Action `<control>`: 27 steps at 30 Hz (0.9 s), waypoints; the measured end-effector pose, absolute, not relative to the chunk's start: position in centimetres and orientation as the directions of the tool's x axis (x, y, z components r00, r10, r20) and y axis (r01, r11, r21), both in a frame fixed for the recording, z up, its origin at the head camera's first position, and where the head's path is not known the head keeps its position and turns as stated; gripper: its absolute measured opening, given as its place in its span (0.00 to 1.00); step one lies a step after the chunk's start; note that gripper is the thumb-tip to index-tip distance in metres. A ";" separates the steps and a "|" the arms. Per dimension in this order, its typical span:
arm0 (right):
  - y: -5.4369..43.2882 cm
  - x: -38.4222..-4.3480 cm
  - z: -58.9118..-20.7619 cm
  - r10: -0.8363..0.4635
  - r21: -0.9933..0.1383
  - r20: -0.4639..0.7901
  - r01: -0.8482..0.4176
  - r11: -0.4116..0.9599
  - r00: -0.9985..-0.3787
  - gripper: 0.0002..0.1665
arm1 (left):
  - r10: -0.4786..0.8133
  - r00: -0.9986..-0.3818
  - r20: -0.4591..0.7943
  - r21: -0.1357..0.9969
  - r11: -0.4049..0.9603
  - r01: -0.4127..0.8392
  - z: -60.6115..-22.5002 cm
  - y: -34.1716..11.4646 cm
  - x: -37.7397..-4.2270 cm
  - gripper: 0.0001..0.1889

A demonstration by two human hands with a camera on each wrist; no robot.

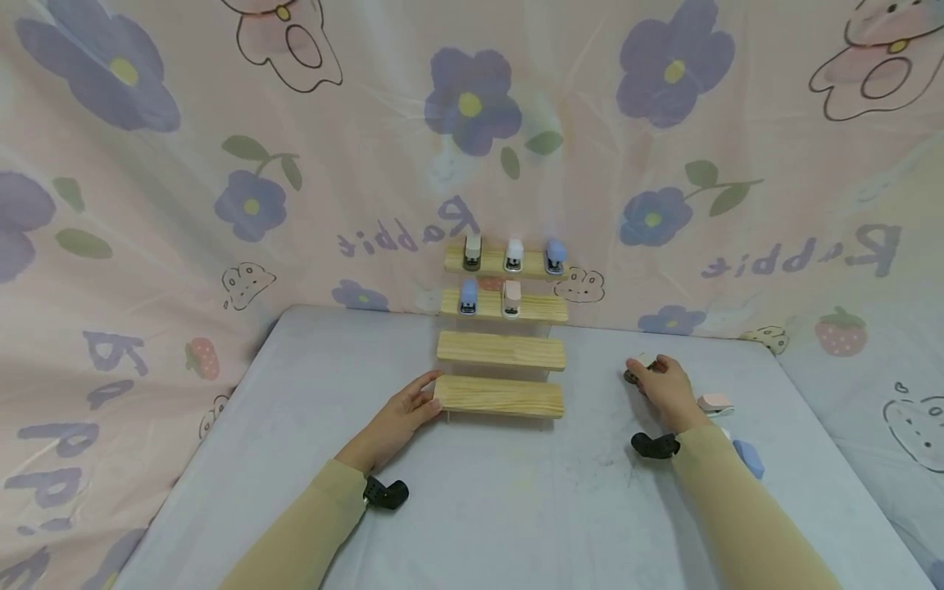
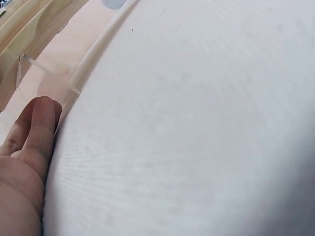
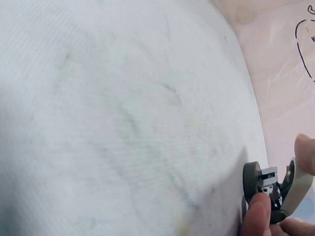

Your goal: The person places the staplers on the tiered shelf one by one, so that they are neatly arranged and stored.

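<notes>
In yellow sleeves (image 1: 745, 508), pinching a cream-and-dark stapler (image 3: 251, 178) with the right hand (image 1: 667, 392) near the surface's (image 1: 531, 508) far edge; touching the wooden rack's (image 1: 501, 395) lower left end with the loosely extended left hand (image 1: 397, 422), below five shelved staplers (image 1: 514, 255).

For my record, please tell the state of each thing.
Rack: standing
Five racked staplers: upright on two upper shelves
Held stapler: in right hand
Loose pink stapler: on table
Loose blue stapler: on table
White thing beside sleeve: mostly hidden
Left hand: touching rack
</notes>
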State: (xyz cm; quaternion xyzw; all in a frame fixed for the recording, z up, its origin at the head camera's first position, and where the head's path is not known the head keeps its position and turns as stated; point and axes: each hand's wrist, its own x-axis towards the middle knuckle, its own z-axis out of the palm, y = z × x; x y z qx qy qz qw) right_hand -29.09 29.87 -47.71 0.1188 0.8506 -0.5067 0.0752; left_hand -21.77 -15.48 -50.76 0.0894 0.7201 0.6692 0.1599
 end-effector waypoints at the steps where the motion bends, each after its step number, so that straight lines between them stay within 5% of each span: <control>1: 29.8 -29.0 -47.6 0.127 -0.845 -0.247 0.277 0.458 -0.961 0.61 | 0.344 -0.933 -0.110 0.992 0.090 -0.084 -50.8 -15.5 -21.8 0.35; 14: 28.6 -28.1 -46.8 0.165 -0.882 -0.227 0.274 0.382 -0.960 0.61 | 0.336 -0.935 -0.111 0.992 0.093 -0.084 -51.0 -15.6 -21.8 0.34; 27: 26.1 -27.0 -43.2 0.071 -0.880 -0.004 0.037 0.473 -0.997 0.58 | 0.352 -0.931 -0.096 0.994 0.076 -0.074 -51.1 -15.6 -21.9 0.35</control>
